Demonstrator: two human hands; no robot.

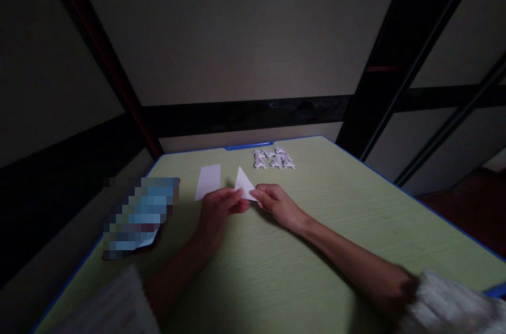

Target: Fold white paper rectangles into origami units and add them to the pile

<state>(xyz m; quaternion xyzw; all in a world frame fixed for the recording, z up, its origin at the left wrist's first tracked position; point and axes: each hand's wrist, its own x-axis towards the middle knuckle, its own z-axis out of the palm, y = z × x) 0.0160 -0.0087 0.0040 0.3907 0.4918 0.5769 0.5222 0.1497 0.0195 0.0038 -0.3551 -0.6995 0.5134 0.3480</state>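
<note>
A white paper folded into a triangle stands tip-up over the pale green table. My left hand pinches its lower left edge with closed fingers. My right hand pinches its lower right corner, fingers also closed. Both hands hover just above the tabletop, close together. A flat white paper strip lies on the table just left of the triangle, beyond my left hand.
Several small folded paper figures sit in a cluster near the table's far edge. A blurred-out flat object rests at the left edge. The table has a blue rim; dark frame posts and a wall stand behind it.
</note>
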